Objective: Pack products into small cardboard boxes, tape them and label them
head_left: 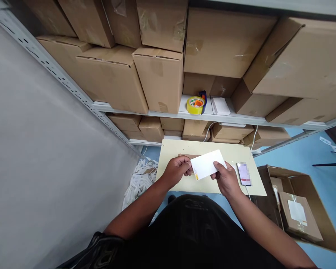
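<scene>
A white paper label (207,165) with a small yellow mark at its lower left corner is held above the table, slightly tilted. At its right end, my right hand (226,179) grips it, thumb on top and fingers underneath. My left hand (177,170) pinches at the left edge with thumb and forefinger. Partly hidden behind the label and my left hand, a flat brown cardboard piece (189,156) lies on the cream table (170,149). To the right of my right hand lies a phone (243,173) with its screen lit and a white cable attached.
Cardboard boxes (159,80) fill the shelves ahead. On the middle shelf's edge sit a yellow tape roll (195,105) in a blue dispenser and a white paper stack (220,106). Right of the table, an open carton (319,198) holds parcels. White strips (137,183) lie at left.
</scene>
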A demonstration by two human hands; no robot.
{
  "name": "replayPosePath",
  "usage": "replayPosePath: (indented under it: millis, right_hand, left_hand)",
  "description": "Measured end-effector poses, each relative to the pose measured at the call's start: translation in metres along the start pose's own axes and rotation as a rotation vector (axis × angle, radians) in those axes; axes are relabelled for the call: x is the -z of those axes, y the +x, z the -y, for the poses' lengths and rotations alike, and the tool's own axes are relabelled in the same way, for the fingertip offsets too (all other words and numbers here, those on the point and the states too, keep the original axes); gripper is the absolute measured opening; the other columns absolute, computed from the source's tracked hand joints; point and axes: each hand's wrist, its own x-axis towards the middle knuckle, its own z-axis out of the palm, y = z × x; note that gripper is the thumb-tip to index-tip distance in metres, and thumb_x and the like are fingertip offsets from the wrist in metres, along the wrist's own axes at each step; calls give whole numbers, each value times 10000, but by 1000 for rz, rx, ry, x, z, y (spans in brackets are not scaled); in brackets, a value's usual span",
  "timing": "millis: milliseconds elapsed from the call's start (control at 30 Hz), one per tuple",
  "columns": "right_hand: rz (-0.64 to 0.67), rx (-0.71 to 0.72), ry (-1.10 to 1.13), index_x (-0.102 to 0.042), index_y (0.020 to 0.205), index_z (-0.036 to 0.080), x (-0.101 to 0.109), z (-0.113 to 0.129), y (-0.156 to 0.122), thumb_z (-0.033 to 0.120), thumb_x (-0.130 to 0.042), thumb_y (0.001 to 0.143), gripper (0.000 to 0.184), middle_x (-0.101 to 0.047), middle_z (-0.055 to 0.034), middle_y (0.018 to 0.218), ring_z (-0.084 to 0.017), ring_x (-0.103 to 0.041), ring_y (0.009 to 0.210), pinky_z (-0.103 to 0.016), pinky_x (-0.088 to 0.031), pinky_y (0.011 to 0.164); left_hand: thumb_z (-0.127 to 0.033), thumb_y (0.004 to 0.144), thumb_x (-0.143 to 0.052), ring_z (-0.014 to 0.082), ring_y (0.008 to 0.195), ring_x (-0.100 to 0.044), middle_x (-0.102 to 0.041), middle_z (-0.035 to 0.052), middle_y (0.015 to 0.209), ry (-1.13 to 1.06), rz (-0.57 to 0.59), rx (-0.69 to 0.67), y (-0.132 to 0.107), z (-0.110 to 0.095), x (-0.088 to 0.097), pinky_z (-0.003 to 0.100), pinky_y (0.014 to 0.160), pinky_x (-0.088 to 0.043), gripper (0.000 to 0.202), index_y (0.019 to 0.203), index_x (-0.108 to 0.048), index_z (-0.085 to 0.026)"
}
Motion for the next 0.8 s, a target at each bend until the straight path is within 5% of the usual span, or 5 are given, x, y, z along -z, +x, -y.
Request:
replayPosePath:
  millis: [800]
  right_hand:
    - [47, -74, -55, -668, 828, 163, 34, 10, 9, 427, -841, 751, 325, -606, 25, 580, -90, -440, 425, -256, -316, 448]
  left_hand:
    - [-340, 758, -697, 119, 568, -600, -680, 18, 685, 75, 58, 127, 6, 3, -17, 251, 567, -453, 185, 776, -672, -158]
